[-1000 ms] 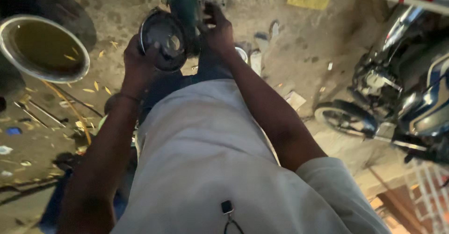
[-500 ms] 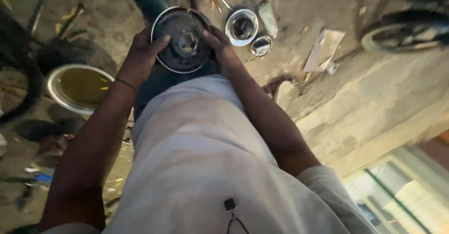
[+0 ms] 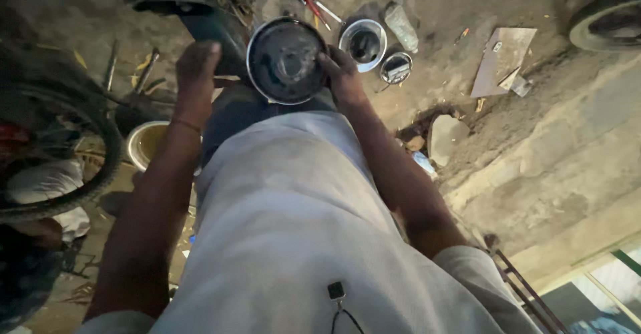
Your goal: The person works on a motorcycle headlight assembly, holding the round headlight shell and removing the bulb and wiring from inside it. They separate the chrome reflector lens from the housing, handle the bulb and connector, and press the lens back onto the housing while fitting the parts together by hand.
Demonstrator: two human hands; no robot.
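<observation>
1. The right hand [image 3: 342,74] holds a round, dark metal drum part [image 3: 287,60] by its right rim, fingers curled over the edge in a closed grip on it.
2. The drum part sits above the person's lap, its hollow face turned up toward the camera (a raised hub shows at its centre).
3. The left hand [image 3: 195,74] is off the drum part, just to its left, resting against a dark trouser leg [image 3: 220,34]; its fingers are loosely bent, pinching nothing.
4. On the dirt floor [image 3: 454,14] just beyond the drum part lie a shiny metal bowl [image 3: 364,40] and a smaller round metal piece [image 3: 396,68], side by side.
5. A red-handled tool [image 3: 312,6] lies near the bowl.
6. A yellowish basin [image 3: 145,144] sits below the left forearm, beside a bicycle wheel [image 3: 100,154].
</observation>
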